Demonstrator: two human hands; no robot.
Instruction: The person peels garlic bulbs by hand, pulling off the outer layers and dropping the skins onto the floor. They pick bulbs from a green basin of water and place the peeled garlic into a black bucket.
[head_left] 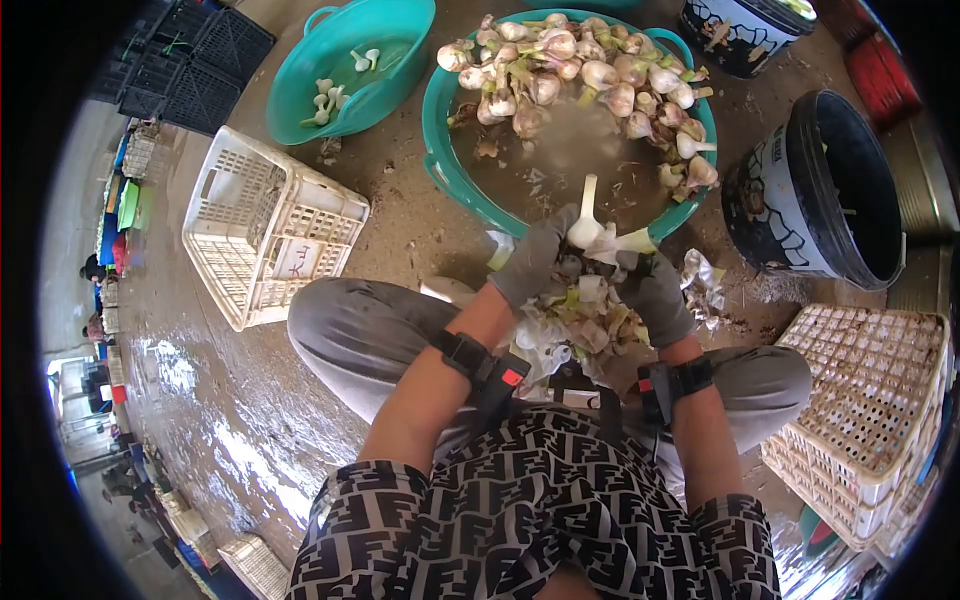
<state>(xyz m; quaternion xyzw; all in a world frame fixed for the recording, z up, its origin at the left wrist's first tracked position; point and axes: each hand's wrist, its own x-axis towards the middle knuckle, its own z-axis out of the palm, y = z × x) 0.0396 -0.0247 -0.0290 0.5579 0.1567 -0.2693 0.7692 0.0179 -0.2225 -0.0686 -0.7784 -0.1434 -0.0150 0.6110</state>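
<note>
A white garlic bulb (587, 232) with its stem pointing up is gripped in the gloved fingers of my left hand (538, 264). My right hand (656, 298), gloved in grey too, is closed close beside it; a pale piece of garlic skin and stem (632, 241) sticks out at its fingertips. Both hands are near the front rim of a green tub (434, 150), which holds murky water and a heap of unpeeled garlic (610, 72). Loose peelings (590, 318) lie below my hands, between my legs.
A second green tub (290, 100) at the upper left holds several peeled bulbs. A white crate (335, 215) stands at the left, stacked crates (870, 390) at the right. Black buckets (800, 190) stand beyond my right hand. The concrete floor (240, 400) is wet in patches.
</note>
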